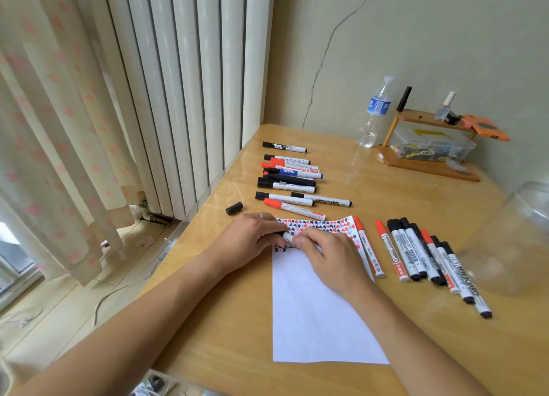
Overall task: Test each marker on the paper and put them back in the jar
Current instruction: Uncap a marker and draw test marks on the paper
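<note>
A white paper [315,315] lies on the wooden table [237,321], its far end covered in red and black test marks. Over that end my left hand [249,238] and my right hand [329,259] together hold one white marker [287,236]; my left fingers cover its black end. A loose black cap [234,208] lies left of the paper. Several capped markers [289,175] lie in a row beyond the paper. Another group of markers [427,256] lies to its right. The clear jar [514,235] stands at the right edge.
A water bottle [375,113] and a wooden rack [427,154] holding a clear plastic box stand at the back right by the wall. A radiator [193,83] and curtain [53,128] flank the table's left side.
</note>
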Demonstrator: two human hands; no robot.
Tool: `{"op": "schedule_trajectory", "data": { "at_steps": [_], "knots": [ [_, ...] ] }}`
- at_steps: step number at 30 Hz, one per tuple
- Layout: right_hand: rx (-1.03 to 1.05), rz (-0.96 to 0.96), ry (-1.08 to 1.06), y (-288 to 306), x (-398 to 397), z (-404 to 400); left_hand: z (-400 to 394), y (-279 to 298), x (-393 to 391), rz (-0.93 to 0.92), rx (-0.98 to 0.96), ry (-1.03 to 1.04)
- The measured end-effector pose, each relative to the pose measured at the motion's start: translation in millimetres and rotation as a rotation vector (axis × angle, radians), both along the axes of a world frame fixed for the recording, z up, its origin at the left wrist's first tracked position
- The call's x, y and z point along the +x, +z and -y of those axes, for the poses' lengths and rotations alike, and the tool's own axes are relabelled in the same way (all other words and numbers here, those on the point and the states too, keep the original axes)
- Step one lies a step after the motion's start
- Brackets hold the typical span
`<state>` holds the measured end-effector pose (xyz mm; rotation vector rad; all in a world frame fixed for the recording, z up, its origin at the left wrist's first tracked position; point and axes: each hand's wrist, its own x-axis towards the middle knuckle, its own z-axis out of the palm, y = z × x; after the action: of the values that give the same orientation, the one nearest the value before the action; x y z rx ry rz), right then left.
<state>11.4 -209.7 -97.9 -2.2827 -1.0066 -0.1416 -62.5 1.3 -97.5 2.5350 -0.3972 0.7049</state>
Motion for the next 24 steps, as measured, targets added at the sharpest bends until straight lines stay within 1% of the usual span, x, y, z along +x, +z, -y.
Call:
{"op": "schedule_trajectory", "data": {
  "at_steps": [2,4,6,8,11,15,20,24],
  "knots": [
    [0.031,-0.003,-0.008,2,-2,0,1,-1,0,0.012,-0.007,0.001],
    [0.042,0.037,-0.015,5,-4,-2,3,-2,2,0.023,-0.022,0.013],
    [0.022,0.096,-0.009,6,-5,-5,4,-4,4,0.028,-0.025,0.059],
    [0.002,0.125,-0.028,6,-4,-7,4,-5,5,-0.009,-0.034,0.122],
    [-0.031,0.126,-0.197,8,-2,-5,3,-6,4,-0.132,-0.067,0.197],
    [-0.152,0.087,-0.364,9,10,6,2,-6,6,-0.263,0.077,0.223],
    [-0.278,0.162,-0.519,9,19,16,1,-4,7,-0.281,0.047,0.206],
    [-0.295,0.133,-0.615,12,25,22,-2,-7,7,-0.276,0.092,0.205]
  ]
}}
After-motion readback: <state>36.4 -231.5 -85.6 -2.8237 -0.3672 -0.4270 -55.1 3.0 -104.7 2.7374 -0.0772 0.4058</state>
